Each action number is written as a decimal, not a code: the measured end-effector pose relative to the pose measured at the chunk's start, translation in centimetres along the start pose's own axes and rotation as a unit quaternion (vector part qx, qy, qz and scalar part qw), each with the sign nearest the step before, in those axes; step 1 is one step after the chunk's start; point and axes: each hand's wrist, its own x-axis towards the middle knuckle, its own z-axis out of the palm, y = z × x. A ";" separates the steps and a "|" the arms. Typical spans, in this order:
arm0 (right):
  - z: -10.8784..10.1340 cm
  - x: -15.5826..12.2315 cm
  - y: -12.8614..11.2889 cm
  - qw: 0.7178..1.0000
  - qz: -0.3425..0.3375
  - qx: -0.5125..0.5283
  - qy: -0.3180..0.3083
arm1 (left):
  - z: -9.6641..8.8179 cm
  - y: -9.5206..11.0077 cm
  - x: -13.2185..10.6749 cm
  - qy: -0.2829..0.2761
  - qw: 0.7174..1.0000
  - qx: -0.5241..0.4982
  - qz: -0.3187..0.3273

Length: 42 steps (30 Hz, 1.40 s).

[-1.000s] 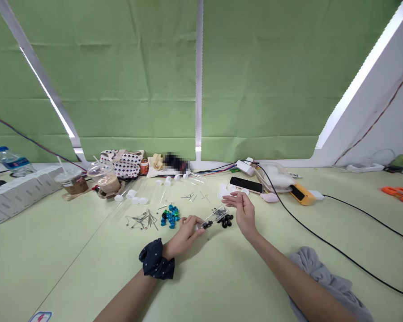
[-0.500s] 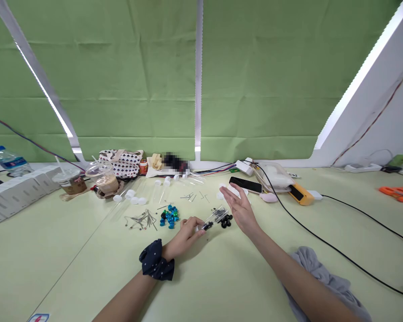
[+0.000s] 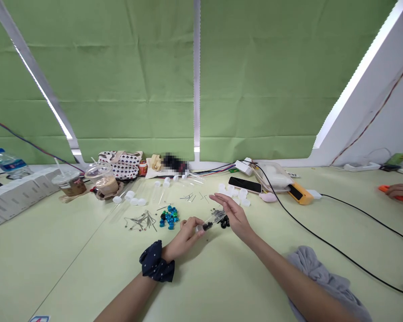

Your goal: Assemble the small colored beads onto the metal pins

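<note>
clear tube point(image 3: 211, 222) | in left hand point(image 3: 186, 232) | axis diagonal | points away, rightward

Office-like workroom — long table point(image 3: 201, 286), wires point(image 3: 218, 169), blinds point(image 3: 255, 67)

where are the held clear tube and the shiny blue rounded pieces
Held clear cylindrical tube point(image 3: 212, 221): head view, middle of its wall.
Shiny blue rounded pieces point(image 3: 169, 218): head view, middle of the pile.

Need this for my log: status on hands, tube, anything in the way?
Left hand gripping tube, black pieces inside. Right hand open by tube's far end. Nearest clutter: black pile.
</note>
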 end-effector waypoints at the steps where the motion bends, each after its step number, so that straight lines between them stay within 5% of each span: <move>1: 0.2 -0.2 -0.2 1.000 -0.011 -0.016 -0.019 | 0.0 0.0 0.0 0.002 1.000 0.002 0.001; 5: 0.0 -0.2 0.0 0.993 -0.069 -0.091 -0.038 | 0.0 -0.1 0.0 0.008 1.000 -0.001 0.007; 9: -3.1 1.2 2.7 0.955 -0.066 -0.258 0.133 | 0.0 -0.5 0.0 0.031 0.999 -0.003 -0.019; 11: -5.5 1.9 4.8 0.905 0.002 -0.387 0.175 | -0.1 -0.7 0.1 0.046 0.999 -0.006 -0.027; 14: -8.6 2.2 7.8 0.828 0.151 -0.519 0.145 | -0.2 -1.0 0.3 0.065 0.997 -0.008 -0.029; 17: -10.0 2.0 9.7 0.807 0.226 -0.536 0.099 | -0.3 -1.2 0.4 0.078 0.996 0.002 -0.033; 23: -9.4 2.5 9.3 0.827 0.201 -0.513 0.115 | -0.2 -1.7 0.5 0.086 0.995 0.018 -0.037; 25: -8.6 2.8 8.0 0.887 0.162 -0.425 0.085 | -0.1 -1.8 0.5 0.088 0.995 0.022 -0.035; 27: -7.6 2.9 6.4 0.958 0.134 -0.253 0.001 | -0.1 -1.7 0.5 0.088 0.995 0.024 -0.035; 28: -7.0 2.8 5.5 0.972 0.135 -0.184 -0.048 | -0.1 -1.7 0.5 0.086 0.995 0.025 -0.035; 31: -5.5 2.4 3.5 0.983 0.127 -0.068 -0.111 | -0.1 -1.4 0.4 0.078 0.996 0.026 -0.030; 42: -4.4 1.9 3.1 0.989 0.057 -0.062 -0.125 | -0.5 -1.2 0.5 0.082 0.995 0.057 0.003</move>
